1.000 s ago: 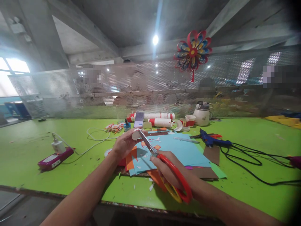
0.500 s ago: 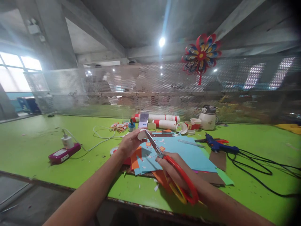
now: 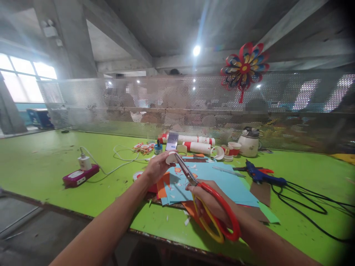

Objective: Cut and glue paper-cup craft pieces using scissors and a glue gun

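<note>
My left hand (image 3: pixel 158 168) pinches a small rounded white paper piece (image 3: pixel 171 158) above the table. In my right hand (image 3: pixel 208 197) is a pair of scissors (image 3: pixel 191 178) with red and yellow handles, the fingers closed around the grips. The blade tips meet the edge of the white piece; exactly how far they reach over it I cannot tell. Beneath both hands lie light blue paper sheets (image 3: pixel 230 187) with small white scraps and orange-red cutouts (image 3: pixel 177 170) on them. Orange, brown and green sheets stick out from under the blue ones.
A blue glue gun (image 3: pixel 263 176) with black cables lies at right. Behind the sheets stand a phone (image 3: pixel 172 142), paper-cup tubes (image 3: pixel 196 147), paper cups (image 3: pixel 233 148), a blue bottle (image 3: pixel 158 148) and a white jug (image 3: pixel 249 143). A purple power strip (image 3: pixel 80 176) sits at left.
The whole view has shifted slightly, so things appear farther right. The scissor handles have spread wider apart. My left hand still holds the white piece.
</note>
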Tool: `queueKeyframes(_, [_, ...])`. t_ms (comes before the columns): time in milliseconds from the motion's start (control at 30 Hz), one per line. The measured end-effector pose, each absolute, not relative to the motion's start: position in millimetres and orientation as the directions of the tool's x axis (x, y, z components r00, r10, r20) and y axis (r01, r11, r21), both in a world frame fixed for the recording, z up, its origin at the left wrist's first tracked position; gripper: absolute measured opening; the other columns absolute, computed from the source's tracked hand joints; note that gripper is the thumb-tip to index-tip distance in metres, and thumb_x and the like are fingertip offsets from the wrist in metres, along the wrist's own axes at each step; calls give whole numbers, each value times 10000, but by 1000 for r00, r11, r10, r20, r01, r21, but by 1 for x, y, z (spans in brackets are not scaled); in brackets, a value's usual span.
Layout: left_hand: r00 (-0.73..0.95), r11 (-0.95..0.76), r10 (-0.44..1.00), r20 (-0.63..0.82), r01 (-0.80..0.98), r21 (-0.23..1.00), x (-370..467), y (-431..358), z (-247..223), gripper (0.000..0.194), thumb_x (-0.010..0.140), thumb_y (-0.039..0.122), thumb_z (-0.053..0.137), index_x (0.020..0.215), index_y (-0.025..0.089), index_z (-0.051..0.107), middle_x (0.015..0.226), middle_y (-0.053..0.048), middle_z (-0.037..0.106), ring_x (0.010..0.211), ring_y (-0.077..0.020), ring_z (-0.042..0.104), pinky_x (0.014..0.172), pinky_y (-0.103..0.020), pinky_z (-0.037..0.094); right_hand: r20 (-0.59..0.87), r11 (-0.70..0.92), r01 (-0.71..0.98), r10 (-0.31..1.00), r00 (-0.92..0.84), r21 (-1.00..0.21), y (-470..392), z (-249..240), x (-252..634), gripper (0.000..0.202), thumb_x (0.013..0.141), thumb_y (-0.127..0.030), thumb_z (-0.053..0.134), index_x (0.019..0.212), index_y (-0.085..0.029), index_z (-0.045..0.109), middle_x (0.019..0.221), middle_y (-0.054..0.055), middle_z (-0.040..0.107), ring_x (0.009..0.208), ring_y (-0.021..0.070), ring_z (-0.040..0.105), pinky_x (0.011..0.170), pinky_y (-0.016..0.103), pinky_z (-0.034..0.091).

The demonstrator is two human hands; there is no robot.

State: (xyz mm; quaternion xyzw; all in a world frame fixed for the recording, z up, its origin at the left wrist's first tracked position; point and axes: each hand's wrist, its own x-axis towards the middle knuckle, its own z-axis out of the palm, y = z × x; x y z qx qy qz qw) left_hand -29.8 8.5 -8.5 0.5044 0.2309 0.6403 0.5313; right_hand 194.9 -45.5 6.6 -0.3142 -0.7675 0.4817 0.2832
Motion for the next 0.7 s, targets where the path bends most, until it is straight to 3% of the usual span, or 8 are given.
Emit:
queueKeyframes(400, [9,-347,919,394,-453,821,-28,8,-8,237,806,256,626,946,99,735,883,-114,668,766,-191,566,653,-293,434,150,424,288,746,-649,-859,-50,13,200,324,930,-364,419,650,-205,462,545,-42,490,479,103,445,463,220,369])
queueKeyframes(700, [-5,-355,920,393,-435,827,-27,7,-7,198,800,234,628,907,112,740,931,-106,675,794,-183,564,671,-293,436,259,539,298,728,-634,-788,-45,11,198,327,911,-356,449,623,-211,394,586,-50,418,547,109,366,525,241,320])
